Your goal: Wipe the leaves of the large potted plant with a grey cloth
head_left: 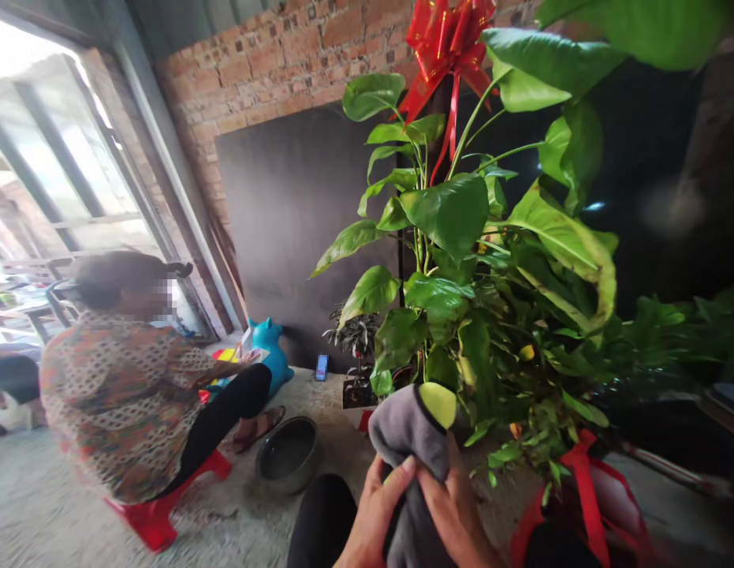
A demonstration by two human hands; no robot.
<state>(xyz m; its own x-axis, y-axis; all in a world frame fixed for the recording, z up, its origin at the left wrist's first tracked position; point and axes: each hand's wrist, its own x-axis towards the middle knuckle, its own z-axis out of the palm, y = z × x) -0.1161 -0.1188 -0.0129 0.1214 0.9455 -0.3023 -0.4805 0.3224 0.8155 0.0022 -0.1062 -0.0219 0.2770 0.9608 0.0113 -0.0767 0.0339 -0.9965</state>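
A grey cloth (pixel 411 426) with a yellow-green reverse side and a dark edge is bunched up in front of me. My left hand (pixel 375 505) grips it from the left, thumb pressed on the fabric. From the right, my right hand (pixel 452 497) is closed round the same cloth, its fingers partly hidden behind the folds. Just beyond the cloth rises a tall potted plant (pixel 443 213) with broad green leaves, some yellowing at the edges, and a shiny red bow (pixel 446 51) at its top.
A person (pixel 124 379) sits on a red stool (pixel 147 505) at left, near a blue animal-shaped toy (pixel 270 355). A dark basin (pixel 288 454) of water stands on the concrete floor. Behind are a small potted plant (pixel 358 339), a phone (pixel 322 368) and a dark panel (pixel 307 229).
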